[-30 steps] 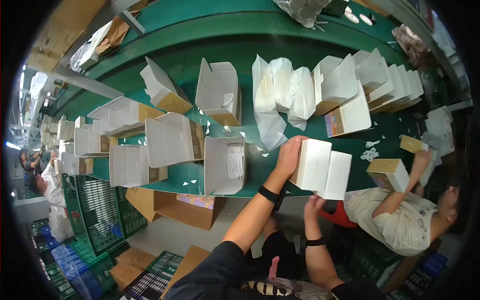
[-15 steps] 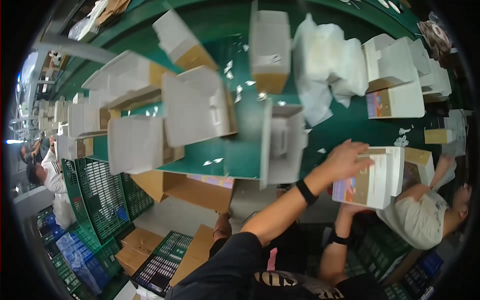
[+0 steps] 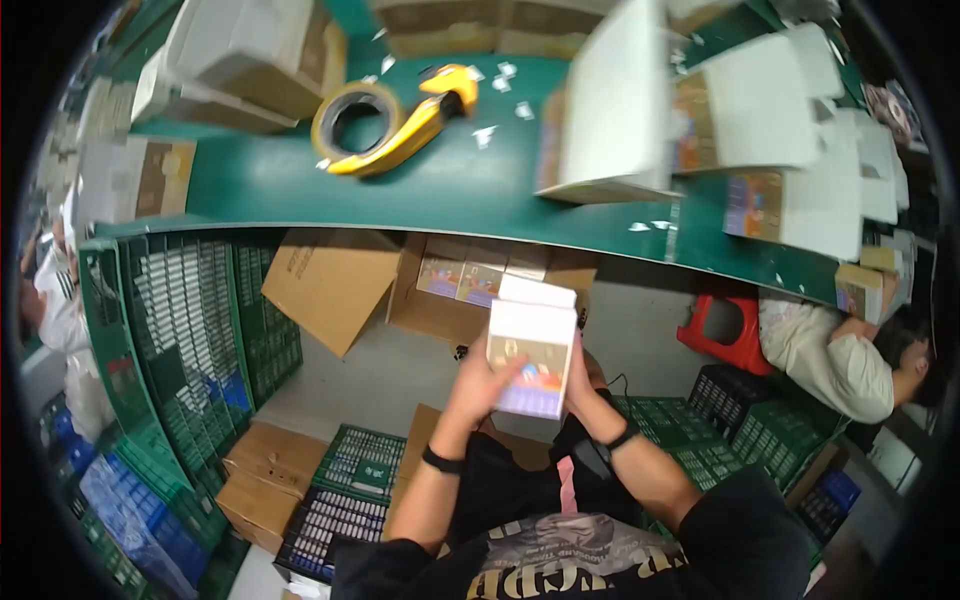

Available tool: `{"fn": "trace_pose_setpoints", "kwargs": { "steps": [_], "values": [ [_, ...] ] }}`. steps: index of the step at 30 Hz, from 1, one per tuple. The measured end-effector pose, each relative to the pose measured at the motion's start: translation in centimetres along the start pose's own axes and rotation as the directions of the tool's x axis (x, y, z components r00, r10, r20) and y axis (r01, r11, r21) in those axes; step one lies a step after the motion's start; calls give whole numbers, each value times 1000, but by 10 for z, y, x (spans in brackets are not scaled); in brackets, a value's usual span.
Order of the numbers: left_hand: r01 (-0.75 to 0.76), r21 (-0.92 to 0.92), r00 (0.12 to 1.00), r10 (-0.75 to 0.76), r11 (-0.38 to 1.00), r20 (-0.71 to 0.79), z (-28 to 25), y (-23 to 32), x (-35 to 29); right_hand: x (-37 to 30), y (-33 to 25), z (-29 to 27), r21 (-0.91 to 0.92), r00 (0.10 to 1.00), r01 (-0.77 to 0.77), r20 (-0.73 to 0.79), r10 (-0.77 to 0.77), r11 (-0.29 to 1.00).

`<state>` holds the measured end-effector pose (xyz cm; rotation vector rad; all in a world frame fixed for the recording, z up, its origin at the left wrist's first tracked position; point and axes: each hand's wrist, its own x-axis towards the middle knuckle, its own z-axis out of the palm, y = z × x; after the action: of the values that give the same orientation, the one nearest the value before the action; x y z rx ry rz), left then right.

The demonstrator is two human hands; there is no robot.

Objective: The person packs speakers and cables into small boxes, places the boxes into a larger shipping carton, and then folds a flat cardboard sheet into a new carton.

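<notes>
In front of my body I hold a small printed carton box, brown and purple on its face, with its white top flap sticking up. My left hand grips its left side, the thumb lying across the printed face. Along the right edge my right hand is closed on the same box, its fingers partly hidden behind. Just beyond the box, under the table edge, stands an open brown carton with several similar printed boxes inside.
On the green table lies a yellow tape dispenser beside white paper scraps. Open white boxes stand along it. Green crates are at the left, and a red stool and a seated person at the right.
Both hands have brought the box from the table's right side to the middle, close to my body. The view has turned, and the tape dispenser now shows.
</notes>
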<state>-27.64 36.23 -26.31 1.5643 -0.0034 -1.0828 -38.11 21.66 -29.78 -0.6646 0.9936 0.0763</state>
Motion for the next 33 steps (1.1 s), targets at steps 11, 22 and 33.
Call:
{"fn": "trace_pose_setpoints", "kwargs": {
  "steps": [11, 22, 33],
  "values": [
    [-48, 781, 993, 115, 622, -30, -165, -170, 290, 317, 132, 50, 195, 956, -290, 105, 274, 937],
    [122, 48, 632, -40, 991, -774, -112, -210, 305, 391, 162, 43, 255, 986, 135, 58, -155, 957],
    [-33, -390, 759, -231, 920, -609, -19, -239, 285, 354, 132, -19, -216, 966, 250, -7, -257, 944]
  ]
}}
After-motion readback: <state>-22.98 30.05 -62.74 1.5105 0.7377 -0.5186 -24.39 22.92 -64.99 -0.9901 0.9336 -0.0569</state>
